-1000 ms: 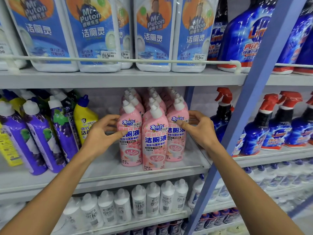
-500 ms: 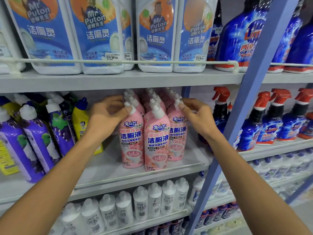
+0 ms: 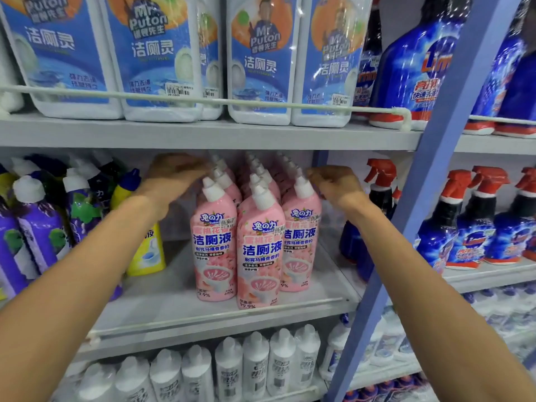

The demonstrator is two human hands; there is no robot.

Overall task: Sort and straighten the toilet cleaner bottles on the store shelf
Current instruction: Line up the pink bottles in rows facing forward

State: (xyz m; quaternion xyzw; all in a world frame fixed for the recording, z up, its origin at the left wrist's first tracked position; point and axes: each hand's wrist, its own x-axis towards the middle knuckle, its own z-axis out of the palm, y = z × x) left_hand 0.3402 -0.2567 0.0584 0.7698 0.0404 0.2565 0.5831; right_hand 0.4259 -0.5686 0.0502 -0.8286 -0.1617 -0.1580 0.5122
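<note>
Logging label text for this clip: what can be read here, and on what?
"Mr Puton": white jugs.
"洁厕灵": same jugs.
"兔の力": pink bottles.
"洁厕液": pink bottles.
"99.9%": pink bottles, near the base.
Too small or blurred to read: barcode stickers on the jugs, blue spray bottles.

Shop for sure, cleaning-products aisle. Grey metal shelving on a blue upright, packed with rows of identical pink toilet cleaner bottles dead centre, white Mr Puton jugs at 11 o'clock behind a guard rail, red-trigger sprays at 3 o'clock. Barcode stickers on the jugs too.
</note>
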